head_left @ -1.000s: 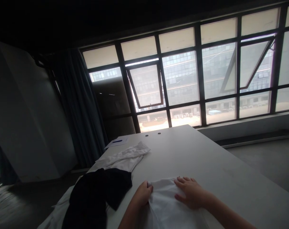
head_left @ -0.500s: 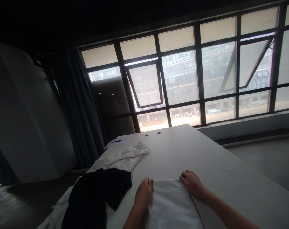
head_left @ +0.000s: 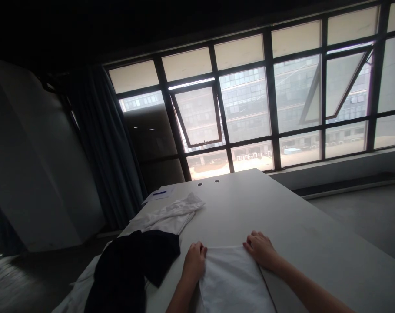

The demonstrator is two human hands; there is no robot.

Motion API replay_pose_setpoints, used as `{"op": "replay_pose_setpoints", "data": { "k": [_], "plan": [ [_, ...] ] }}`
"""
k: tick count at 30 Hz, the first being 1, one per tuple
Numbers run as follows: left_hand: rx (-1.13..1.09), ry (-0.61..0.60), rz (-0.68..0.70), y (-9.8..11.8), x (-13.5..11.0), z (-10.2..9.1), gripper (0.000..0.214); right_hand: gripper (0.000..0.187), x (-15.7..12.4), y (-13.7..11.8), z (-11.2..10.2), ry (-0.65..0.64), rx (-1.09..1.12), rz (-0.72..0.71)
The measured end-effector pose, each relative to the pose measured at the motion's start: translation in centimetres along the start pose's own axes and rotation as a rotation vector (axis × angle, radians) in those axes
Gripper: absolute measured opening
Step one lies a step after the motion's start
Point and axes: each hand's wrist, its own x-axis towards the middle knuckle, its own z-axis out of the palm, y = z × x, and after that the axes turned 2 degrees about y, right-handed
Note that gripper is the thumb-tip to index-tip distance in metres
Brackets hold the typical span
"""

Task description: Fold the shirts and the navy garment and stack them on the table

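Note:
A white cloth (head_left: 234, 278), its kind of garment not clear, lies flat on the white table (head_left: 301, 243) in front of me. Its far edge runs straight between my hands, and its near end passes out of the frame. At the far left corner my left hand (head_left: 195, 261) is closed, pinching the fabric. My right hand (head_left: 260, 250) grips the far right corner with curled fingers. Just left of my left hand lies a crumpled black garment (head_left: 128, 265).
Rumpled white clothing (head_left: 171, 215) lies beyond and under the black garment. Farther back are a sheet of paper (head_left: 166, 194) with a blue pen (head_left: 159, 193) and two round holes (head_left: 217, 181) in the tabletop. Windows (head_left: 246, 108) and a dark curtain (head_left: 109, 156) stand behind.
Both hands have shifted slightly left with the white cloth's corners, and its surface looks a little smoother. The other clothes stay where they were.

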Motion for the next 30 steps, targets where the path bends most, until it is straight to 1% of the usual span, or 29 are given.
{"op": "replay_pose_setpoints", "data": {
  "k": [4,7,10,15,18,20,22,24,26,28,30],
  "plan": [
    [-0.037,0.021,-0.017,-0.5,0.3,0.1,0.018,0.037,0.0,0.0,0.0,-0.005,0.023,0.011],
    [-0.08,0.01,-0.026,-1.0,0.5,-0.1,0.019,0.037,0.0,-0.1,-0.2,-0.001,0.036,0.011],
    [-0.101,0.013,-0.029,-1.4,0.6,-0.1,0.019,0.032,-0.1,-0.3,-0.1,0.004,0.034,0.02],
    [-0.059,0.072,-0.035,-1.2,0.2,0.2,0.017,0.025,-0.1,-0.6,0.0,0.02,0.026,0.045],
    [-0.049,0.085,-0.02,-1.1,0.1,0.3,0.016,0.021,-0.3,-1.3,-0.8,0.049,0.025,0.055],
    [-0.06,0.08,-0.002,-1.1,0.1,0.3,0.014,0.023,-0.7,-2.3,-1.6,0.073,0.03,0.036],
    [-0.071,0.071,0.009,-1.1,0.2,0.2,0.015,0.027,-1.5,-3.8,-2.0,0.078,0.062,-0.056],
    [-0.073,0.066,0.01,-1.2,0.2,0.2,0.016,0.034,-2.7,-5.5,-1.8,0.04,0.114,-0.177],
    [-0.071,0.063,0.007,-1.2,0.3,0.1,0.017,0.052,-4.1,-7.0,-0.9,-0.052,0.155,-0.262],
    [-0.069,0.055,0.005,-1.2,0.3,0.0,0.018,0.075,-5.3,-7.9,0.2,-0.136,0.161,-0.294],
    [-0.063,0.047,0.01,-0.9,0.2,-0.3,0.019,0.085,-6.1,-8.3,0.9,-0.183,0.15,-0.317]
  ]
}}
